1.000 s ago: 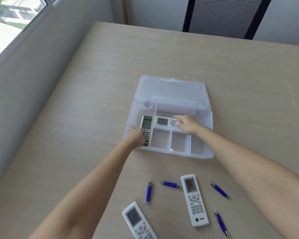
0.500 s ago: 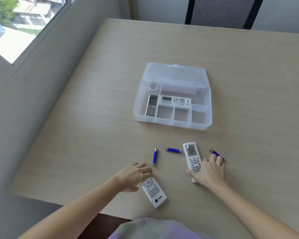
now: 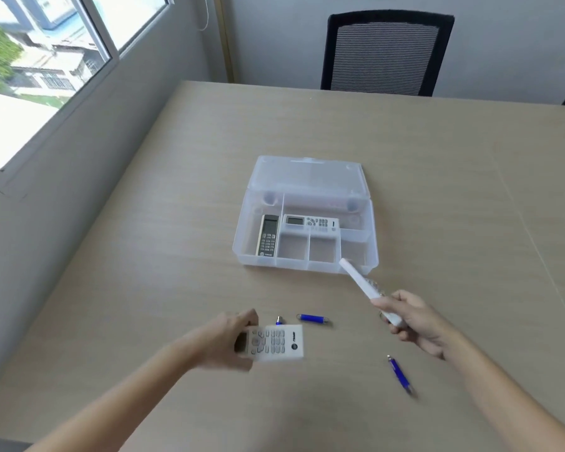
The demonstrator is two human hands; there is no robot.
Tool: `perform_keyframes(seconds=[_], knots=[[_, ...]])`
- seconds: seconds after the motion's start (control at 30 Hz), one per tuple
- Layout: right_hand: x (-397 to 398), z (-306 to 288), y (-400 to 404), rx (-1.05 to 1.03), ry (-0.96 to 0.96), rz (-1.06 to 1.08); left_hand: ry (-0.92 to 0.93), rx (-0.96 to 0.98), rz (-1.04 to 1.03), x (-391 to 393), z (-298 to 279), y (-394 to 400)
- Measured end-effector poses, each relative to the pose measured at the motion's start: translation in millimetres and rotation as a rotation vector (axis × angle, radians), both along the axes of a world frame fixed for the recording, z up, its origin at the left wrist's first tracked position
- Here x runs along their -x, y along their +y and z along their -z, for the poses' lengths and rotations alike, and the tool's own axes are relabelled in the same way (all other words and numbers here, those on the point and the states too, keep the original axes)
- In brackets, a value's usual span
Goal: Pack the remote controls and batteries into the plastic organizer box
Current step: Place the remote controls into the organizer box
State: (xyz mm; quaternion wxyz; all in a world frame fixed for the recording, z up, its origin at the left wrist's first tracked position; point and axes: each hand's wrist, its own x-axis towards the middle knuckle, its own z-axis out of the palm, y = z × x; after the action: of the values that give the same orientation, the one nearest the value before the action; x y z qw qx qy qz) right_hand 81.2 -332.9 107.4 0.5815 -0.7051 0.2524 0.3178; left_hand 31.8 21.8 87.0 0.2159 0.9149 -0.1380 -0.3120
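Wooden table (image 3: pixel 437 190), open organizer box (image 3: pixel 307 267), two remotes (image 3: pixel 268 234) inside

Single view only, head-mounted wide-angle, so no second camera and no shared overlap. It sits above the near edge of the counter (image 3: pixel 183 197), pitched forward and down. Both forearms enter from the bottom corners; left hand (image 3: pixel 224 340) and right hand (image 3: pixel 415 319) sit in the lower half, close to the lens. Organizer box (image 3: pixel 371 256) is mid-frame, farther out. Far counter edge, chair (image 3: pixel 385 50) and back wall fill the top. Window (image 3: pixel 40 60) runs down the left side. Straight lines bow toward the edges of the frame.
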Motion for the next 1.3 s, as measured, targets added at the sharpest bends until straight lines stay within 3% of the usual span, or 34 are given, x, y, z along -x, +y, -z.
perform_keyframes(seconds=[0.2,0.43,0.6,0.83,0.97,1.03,1.1,1.17,1.3], knots=[[-73,-20,-28,-0.234,-0.153,0.319,-0.277,0.152,-0.173,-143,-23,-23],[-146,3,-32,-0.413,-0.241,0.397,-0.222,0.002,-0.054,-276,20,-84],[-174,29,-29,-0.504,-0.221,0.466,-0.221,-0.192,0.176,-313,53,-102],[-183,58,-10,-0.575,-0.204,0.468,-0.244,-0.237,0.172,-307,74,-102],[-189,57,-3,-0.451,-0.249,0.342,-0.424,-0.159,0.022,-291,64,-87],[-197,52,2,-0.276,-0.320,0.167,-0.636,-0.102,-0.256,-277,60,-68],[-208,47,13,-0.088,-0.392,-0.045,-0.711,-0.151,-0.567,-261,58,-41],[-220,46,29,0.032,-0.406,-0.231,-0.581,-0.224,-0.758,-246,62,-16],[-240,61,63,0.226,-0.366,-0.464,-0.313,-0.133,-0.792,-227,84,-2]])
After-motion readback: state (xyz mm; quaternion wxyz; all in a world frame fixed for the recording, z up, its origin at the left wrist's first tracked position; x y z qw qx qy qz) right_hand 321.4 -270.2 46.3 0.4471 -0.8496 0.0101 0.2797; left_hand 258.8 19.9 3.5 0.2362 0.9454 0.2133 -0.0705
